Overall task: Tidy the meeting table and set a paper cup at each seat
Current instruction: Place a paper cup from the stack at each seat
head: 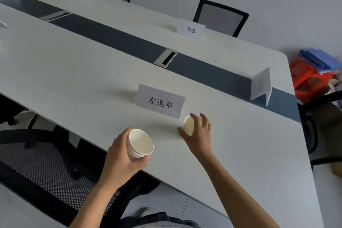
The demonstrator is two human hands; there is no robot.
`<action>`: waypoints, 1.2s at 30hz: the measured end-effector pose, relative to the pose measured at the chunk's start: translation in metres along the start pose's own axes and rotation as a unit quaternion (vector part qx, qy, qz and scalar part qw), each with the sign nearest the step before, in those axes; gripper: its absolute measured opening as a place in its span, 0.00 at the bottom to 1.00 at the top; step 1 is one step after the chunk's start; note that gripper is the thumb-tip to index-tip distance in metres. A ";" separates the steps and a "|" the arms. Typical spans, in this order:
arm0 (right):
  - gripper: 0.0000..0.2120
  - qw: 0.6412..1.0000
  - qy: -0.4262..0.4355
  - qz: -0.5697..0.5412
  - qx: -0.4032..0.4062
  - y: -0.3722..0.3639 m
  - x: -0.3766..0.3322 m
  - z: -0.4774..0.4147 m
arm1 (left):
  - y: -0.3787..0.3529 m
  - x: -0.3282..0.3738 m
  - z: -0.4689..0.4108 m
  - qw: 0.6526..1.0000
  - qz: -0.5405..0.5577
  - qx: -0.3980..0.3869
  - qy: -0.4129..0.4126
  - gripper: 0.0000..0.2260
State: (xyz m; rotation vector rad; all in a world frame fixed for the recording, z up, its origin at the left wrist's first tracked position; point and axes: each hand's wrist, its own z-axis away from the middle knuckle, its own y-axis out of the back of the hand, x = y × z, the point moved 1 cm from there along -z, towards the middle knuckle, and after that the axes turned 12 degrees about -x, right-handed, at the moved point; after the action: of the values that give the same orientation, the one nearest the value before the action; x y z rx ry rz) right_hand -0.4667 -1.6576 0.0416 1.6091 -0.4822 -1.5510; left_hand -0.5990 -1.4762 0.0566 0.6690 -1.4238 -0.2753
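Cup [188, 123] is gripped by the right hand [199, 133] at 4 o'clock of the card [160, 102], just beside it. The stack [140, 143] is clasped by the left hand [118, 157] at 7 o'clock. If released tilted, the light cup may be toppled against the card.

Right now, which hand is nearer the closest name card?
Right. The right hand grips a single cup just off the right corner of the name card; the left hand holds a cup stack farther back, near the table edge.
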 end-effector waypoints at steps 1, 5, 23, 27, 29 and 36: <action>0.29 1.000 0.025 -0.010 -0.008 0.001 -0.008 0.007 | -0.003 0.002 -0.001 1.000 -0.005 -0.014 -0.008 0.38; 0.33 0.989 0.060 -0.118 -0.063 0.003 -0.034 0.040 | -0.019 0.017 -0.004 0.996 -0.021 -0.064 -0.051 0.39; 0.18 0.938 -0.142 -0.315 -0.029 0.024 0.017 0.162 | -0.110 0.051 0.017 0.906 -0.065 -0.324 -0.264 0.33; 0.21 0.926 -0.179 -0.329 0.038 0.032 0.036 0.198 | -0.137 0.071 0.030 0.862 -0.092 -0.381 -0.322 0.32; 0.22 0.921 -0.187 -0.333 0.070 0.040 0.047 0.217 | -0.152 0.085 0.041 0.839 -0.102 -0.402 -0.351 0.32; 0.24 0.905 -0.185 -0.341 0.174 0.077 0.103 0.294 | -0.218 0.144 0.099 0.786 -0.126 -0.432 -0.423 0.33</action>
State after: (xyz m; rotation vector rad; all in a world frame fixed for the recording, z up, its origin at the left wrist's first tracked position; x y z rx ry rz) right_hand -0.7088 -1.8674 0.0671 1.8726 -0.4345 -2.4392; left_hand -0.6261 -1.7539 0.0495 -0.0957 -1.7936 -1.4919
